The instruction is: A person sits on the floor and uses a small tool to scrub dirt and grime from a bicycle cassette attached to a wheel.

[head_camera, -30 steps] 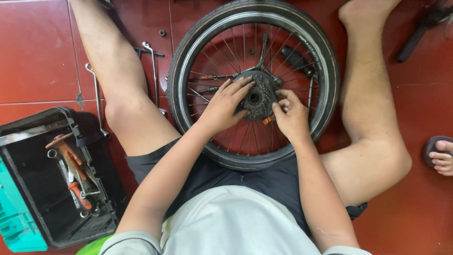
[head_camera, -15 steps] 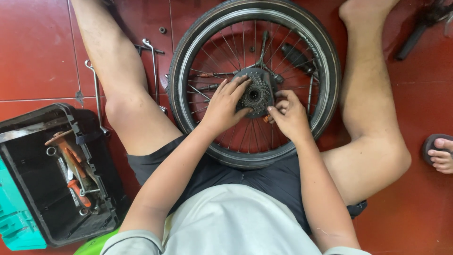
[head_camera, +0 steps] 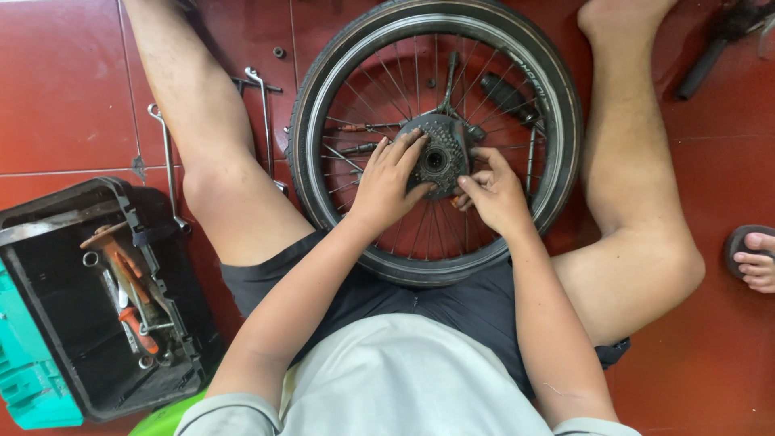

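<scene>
Bicycle wheel (head_camera: 323, 105): lies flat on the red tiled floor (head_camera: 64, 89) between the seated person's spread bare legs, tyre on, spokes radiating from the hub; its near rim touches the dark shorts.

Sprocket cluster (head_camera: 437, 155): dark, toothed, seated at the centre of the wheel, with the hub opening showing in its middle.

Left hand (head_camera: 389, 182): palm down on the spokes at the left of the sprocket cluster, fingers spread and laid over its left edge, thumb pressed against its near side. A loose, open hold on the cluster; nothing else in the hand.

Right hand (head_camera: 491, 192): just right of the cluster, fingers curled, tips pinched against its near right edge. A small orange piece shows under the fingertips; whether it is gripped cannot be told.

Open toolbox (head_camera: 48, 210): black tray with a teal lid, near left, beside the left leg; holds orange-handled tools (head_camera: 129, 315) and assorted metal pieces.

Long metal wrenches (head_camera: 262, 121): lying on the floor at the left of the wheel, partly behind the left leg.

Dark handled tool (head_camera: 710, 48): far right on the floor, well apart from the wheel.

Another person's foot in a sandal (head_camera: 755, 258): at the right edge.
</scene>
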